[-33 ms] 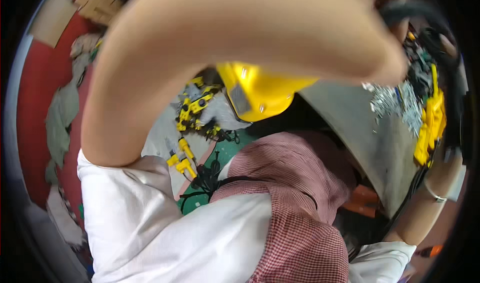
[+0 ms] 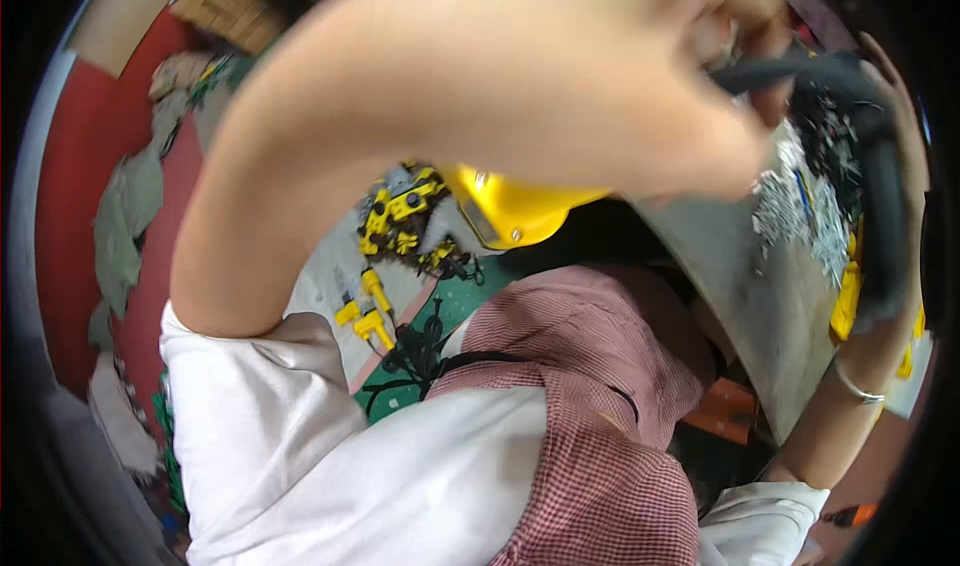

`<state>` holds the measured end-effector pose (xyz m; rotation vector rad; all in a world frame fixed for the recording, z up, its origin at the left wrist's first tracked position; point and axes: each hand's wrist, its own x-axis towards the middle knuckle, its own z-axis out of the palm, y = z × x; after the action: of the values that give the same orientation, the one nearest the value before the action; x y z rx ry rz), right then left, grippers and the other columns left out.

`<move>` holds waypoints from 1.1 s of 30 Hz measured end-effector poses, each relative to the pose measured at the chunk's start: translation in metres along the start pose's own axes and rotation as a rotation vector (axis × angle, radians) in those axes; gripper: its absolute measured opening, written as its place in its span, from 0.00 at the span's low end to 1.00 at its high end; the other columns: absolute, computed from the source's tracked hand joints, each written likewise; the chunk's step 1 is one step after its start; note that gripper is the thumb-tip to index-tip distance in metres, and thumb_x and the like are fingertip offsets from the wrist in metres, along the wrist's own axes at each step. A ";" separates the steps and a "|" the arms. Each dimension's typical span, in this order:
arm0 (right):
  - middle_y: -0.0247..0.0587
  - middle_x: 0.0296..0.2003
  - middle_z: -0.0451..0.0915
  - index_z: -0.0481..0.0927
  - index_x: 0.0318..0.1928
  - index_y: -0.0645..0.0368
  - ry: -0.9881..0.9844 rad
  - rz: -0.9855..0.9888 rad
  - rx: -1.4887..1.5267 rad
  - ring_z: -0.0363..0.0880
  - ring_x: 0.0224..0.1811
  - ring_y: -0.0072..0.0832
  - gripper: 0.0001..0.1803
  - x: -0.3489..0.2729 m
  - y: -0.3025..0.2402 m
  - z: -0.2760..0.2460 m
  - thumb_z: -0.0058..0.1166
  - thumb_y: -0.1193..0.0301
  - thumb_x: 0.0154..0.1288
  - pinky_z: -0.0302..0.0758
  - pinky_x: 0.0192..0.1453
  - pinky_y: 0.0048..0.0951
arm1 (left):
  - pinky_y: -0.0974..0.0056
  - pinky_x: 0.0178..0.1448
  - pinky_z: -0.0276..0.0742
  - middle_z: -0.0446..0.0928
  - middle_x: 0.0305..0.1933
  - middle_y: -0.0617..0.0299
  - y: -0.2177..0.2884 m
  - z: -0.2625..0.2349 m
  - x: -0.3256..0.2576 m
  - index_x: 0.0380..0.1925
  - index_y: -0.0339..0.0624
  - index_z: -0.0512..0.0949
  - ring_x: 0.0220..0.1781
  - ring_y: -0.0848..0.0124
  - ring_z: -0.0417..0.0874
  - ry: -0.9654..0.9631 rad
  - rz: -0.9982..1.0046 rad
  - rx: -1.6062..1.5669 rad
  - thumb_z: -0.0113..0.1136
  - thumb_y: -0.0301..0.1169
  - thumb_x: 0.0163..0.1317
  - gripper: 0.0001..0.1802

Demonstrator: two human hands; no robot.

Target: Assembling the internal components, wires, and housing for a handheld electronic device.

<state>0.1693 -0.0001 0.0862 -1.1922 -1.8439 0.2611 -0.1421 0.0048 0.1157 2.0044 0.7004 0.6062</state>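
Note:
My left arm reaches across the top of the head view, and my left hand [image 2: 735, 26] is at the upper right, blurred, its fingers curled round a thick black cable [image 2: 882, 216]. On the far right, my right hand [image 2: 907, 116] lies along the outer side of the same cable, which bends down past the wrist. That hand's fingertips are partly hidden. Below my left forearm shows a glossy yellow casing [image 2: 515, 211], its upper part covered by the arm.
A grey tabletop [image 2: 735, 316] holds loose silvery metal pieces [image 2: 790, 216] and yellow parts [image 2: 847, 296]. To the left lie yellow-and-black parts [image 2: 400, 211] and yellow pieces [image 2: 372, 306] beside black cords [image 2: 420, 351]. Cardboard boxes [image 2: 225, 6] stand at the upper left; an orange box [image 2: 725, 411] sits beneath the table.
My left hand has shifted slightly left with the cable. More of my right hand shows beside the cable, and less of the yellow casing is visible.

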 end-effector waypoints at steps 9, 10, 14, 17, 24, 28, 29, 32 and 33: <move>0.30 0.27 0.77 0.79 0.54 0.60 -0.599 0.414 0.292 0.75 0.29 0.14 0.17 -0.036 -0.102 0.159 0.60 0.73 0.64 0.72 0.35 0.19 | 0.73 0.31 0.64 0.76 0.29 0.71 -0.154 -0.013 -0.266 0.34 0.36 0.80 0.29 0.83 0.70 0.142 -0.555 -0.447 0.68 0.33 0.61 0.11; 0.29 0.27 0.77 0.80 0.52 0.61 -0.605 0.372 0.241 0.75 0.30 0.14 0.15 -0.033 -0.095 0.156 0.59 0.75 0.65 0.73 0.36 0.18 | 0.73 0.36 0.67 0.77 0.29 0.71 -0.164 -0.019 -0.279 0.36 0.36 0.81 0.32 0.83 0.72 0.156 -0.714 -0.419 0.67 0.32 0.62 0.10; 0.29 0.30 0.77 0.79 0.53 0.61 -0.579 0.497 0.256 0.75 0.33 0.14 0.16 -0.036 -0.086 0.158 0.58 0.75 0.65 0.72 0.38 0.18 | 0.72 0.30 0.64 0.75 0.26 0.72 -0.234 -0.024 -0.335 0.38 0.38 0.83 0.27 0.82 0.70 -0.043 -0.951 -0.227 0.63 0.34 0.65 0.10; 0.30 0.31 0.77 0.79 0.53 0.62 -0.637 0.546 0.164 0.75 0.34 0.14 0.16 -0.045 -0.077 0.162 0.58 0.75 0.65 0.72 0.38 0.18 | 0.63 0.36 0.75 0.82 0.28 0.60 -0.327 -0.012 -0.404 0.35 0.40 0.84 0.30 0.70 0.81 -0.087 -1.130 0.261 0.66 0.30 0.57 0.08; 0.30 0.28 0.78 0.79 0.51 0.62 -0.486 0.677 0.053 0.76 0.31 0.16 0.15 -0.070 -0.068 0.134 0.57 0.76 0.63 0.74 0.38 0.20 | 0.48 0.60 0.77 0.80 0.52 0.40 -0.524 0.100 -0.552 0.62 0.40 0.71 0.53 0.43 0.81 -0.279 -1.467 0.569 0.63 0.45 0.58 0.34; 0.35 0.27 0.80 0.80 0.49 0.62 -0.444 0.646 -0.010 0.78 0.30 0.19 0.15 -0.071 -0.062 0.125 0.59 0.77 0.61 0.76 0.38 0.23 | 0.49 0.61 0.76 0.82 0.50 0.41 -0.558 0.163 -0.590 0.60 0.40 0.73 0.55 0.44 0.81 0.094 -1.252 0.602 0.64 0.51 0.57 0.35; 0.37 0.27 0.80 0.80 0.49 0.62 -0.434 0.691 -0.005 0.78 0.30 0.20 0.15 -0.071 -0.068 0.126 0.59 0.77 0.61 0.76 0.39 0.24 | 0.49 0.60 0.76 0.82 0.49 0.41 -0.564 0.172 -0.572 0.57 0.39 0.75 0.54 0.44 0.81 0.075 -1.244 0.559 0.63 0.50 0.57 0.33; 0.40 0.28 0.81 0.80 0.49 0.62 -0.411 0.627 -0.105 0.79 0.29 0.22 0.15 -0.081 -0.074 0.122 0.59 0.75 0.61 0.77 0.37 0.25 | 0.49 0.58 0.77 0.82 0.46 0.38 -0.554 0.175 -0.532 0.48 0.36 0.80 0.52 0.43 0.82 0.048 -1.292 0.448 0.60 0.49 0.59 0.27; 0.42 0.28 0.81 0.80 0.49 0.62 -0.381 0.598 -0.142 0.80 0.28 0.24 0.15 -0.086 -0.076 0.114 0.60 0.74 0.60 0.78 0.36 0.26 | 0.49 0.57 0.77 0.82 0.45 0.37 -0.555 0.156 -0.504 0.45 0.35 0.82 0.51 0.43 0.82 0.026 -1.298 0.420 0.59 0.49 0.59 0.26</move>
<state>0.0456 -0.0777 0.0170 -1.8850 -1.7931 0.7417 -0.5354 -0.1886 -0.5119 1.4181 1.9795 -0.3254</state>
